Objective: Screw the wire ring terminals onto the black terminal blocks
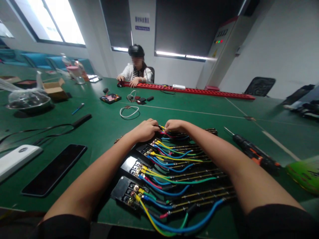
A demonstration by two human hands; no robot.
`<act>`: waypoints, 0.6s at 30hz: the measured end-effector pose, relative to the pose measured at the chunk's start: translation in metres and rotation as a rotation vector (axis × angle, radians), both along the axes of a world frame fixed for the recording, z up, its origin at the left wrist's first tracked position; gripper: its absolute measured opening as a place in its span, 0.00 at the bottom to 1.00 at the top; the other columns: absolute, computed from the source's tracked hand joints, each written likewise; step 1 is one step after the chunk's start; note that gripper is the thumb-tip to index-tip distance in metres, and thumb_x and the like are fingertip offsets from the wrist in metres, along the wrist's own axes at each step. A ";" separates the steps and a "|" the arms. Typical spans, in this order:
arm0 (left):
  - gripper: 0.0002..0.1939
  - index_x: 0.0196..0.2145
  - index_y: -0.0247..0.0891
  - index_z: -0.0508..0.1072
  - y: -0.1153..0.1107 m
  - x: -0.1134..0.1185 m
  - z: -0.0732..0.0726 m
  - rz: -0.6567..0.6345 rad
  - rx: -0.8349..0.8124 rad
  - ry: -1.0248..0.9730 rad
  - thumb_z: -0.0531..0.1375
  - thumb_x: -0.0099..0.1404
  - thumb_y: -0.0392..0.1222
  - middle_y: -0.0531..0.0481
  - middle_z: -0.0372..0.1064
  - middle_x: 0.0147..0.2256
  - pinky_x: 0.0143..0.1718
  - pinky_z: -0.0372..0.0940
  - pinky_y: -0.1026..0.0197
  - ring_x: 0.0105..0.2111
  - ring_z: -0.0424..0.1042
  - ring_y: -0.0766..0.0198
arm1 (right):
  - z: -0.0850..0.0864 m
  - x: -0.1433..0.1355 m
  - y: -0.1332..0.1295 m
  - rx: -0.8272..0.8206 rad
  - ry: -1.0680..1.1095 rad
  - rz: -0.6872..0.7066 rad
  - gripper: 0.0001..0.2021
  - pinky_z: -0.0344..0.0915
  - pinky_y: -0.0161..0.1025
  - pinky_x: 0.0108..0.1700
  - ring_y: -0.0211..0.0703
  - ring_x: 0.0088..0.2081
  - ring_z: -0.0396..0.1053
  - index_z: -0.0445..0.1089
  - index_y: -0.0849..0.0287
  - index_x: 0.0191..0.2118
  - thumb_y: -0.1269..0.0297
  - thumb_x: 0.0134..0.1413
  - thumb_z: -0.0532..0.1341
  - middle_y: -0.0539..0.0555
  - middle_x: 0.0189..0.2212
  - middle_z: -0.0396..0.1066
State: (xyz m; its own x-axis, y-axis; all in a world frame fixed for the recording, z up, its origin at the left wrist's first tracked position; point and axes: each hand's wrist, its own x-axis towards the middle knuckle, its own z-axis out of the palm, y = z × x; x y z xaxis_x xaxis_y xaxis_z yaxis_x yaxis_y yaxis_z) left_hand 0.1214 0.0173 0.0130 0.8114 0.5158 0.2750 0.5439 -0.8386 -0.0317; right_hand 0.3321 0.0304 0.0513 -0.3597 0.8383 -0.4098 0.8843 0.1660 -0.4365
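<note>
Both my hands are at the farthest of several black terminal blocks lined up along the table. My left hand (149,129) has its fingers bent over that block's end, and what they grip is hidden. Close beside it, my right hand (175,125) is closed in a pinch at the yellow and red wire ends; the thing between its fingertips is too small to make out. Toward me stand more black terminal blocks (122,189), with yellow (147,212), blue (206,217) and green wires (199,181) screwed to them. The wires run to long thin brass-coloured strips (206,192).
A power screwdriver (254,151) lies right of my right arm, near a green object (305,174). Left are a phone (56,169), a white power bank (18,161) and a black cable (82,121). Across the table, a person (137,69) handles a red slotted rail (194,90).
</note>
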 end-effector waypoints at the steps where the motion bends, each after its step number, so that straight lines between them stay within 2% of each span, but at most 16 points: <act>1: 0.19 0.47 0.45 0.81 0.000 0.000 0.000 -0.002 0.003 0.004 0.53 0.67 0.33 0.45 0.72 0.46 0.53 0.63 0.54 0.47 0.66 0.55 | -0.002 0.000 0.000 0.001 0.014 -0.009 0.05 0.51 0.34 0.28 0.32 0.24 0.54 0.72 0.63 0.26 0.67 0.46 0.62 0.45 0.18 0.59; 11: 0.19 0.48 0.45 0.80 -0.002 0.000 0.001 0.005 -0.006 0.013 0.54 0.67 0.33 0.45 0.71 0.47 0.52 0.64 0.53 0.48 0.66 0.54 | -0.012 0.005 0.001 0.003 0.113 -0.053 0.07 0.46 0.36 0.27 0.32 0.22 0.50 0.65 0.60 0.21 0.67 0.44 0.62 0.43 0.16 0.54; 18: 0.20 0.48 0.44 0.80 -0.002 0.000 0.002 -0.009 -0.017 -0.007 0.53 0.66 0.32 0.45 0.72 0.47 0.53 0.64 0.53 0.47 0.66 0.55 | -0.012 0.005 -0.001 -0.019 0.158 -0.079 0.06 0.48 0.35 0.28 0.32 0.22 0.50 0.65 0.60 0.22 0.68 0.44 0.62 0.42 0.15 0.54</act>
